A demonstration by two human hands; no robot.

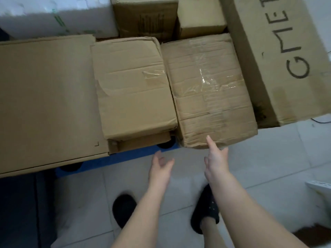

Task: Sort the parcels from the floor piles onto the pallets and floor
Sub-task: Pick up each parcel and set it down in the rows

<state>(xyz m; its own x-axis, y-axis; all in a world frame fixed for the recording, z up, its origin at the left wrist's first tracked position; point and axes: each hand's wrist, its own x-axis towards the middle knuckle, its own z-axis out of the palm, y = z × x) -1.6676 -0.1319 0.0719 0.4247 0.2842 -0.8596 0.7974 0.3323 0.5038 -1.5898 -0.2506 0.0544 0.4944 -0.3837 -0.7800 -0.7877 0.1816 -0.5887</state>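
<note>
A blue pallet (114, 159) carries several brown cardboard parcels. A taped, wrinkled parcel (207, 90) lies at its front right, overhanging the edge. A creased parcel (132, 86) lies beside it on the left, on top of a smaller box. A wide flat carton (46, 101) fills the left. My right hand (215, 156) is open, its forefinger touching the front edge of the taped parcel. My left hand (161, 164) is open and empty, hovering just in front of the pallet edge, apart from any box.
A large carton with black lettering (279, 51) leans at the right. Smaller brown boxes (146, 17) and a white parcel (57, 15) stand behind. My feet in black shoes (123, 210) are on the white tiled floor. A white object (320, 188) lies at the right edge.
</note>
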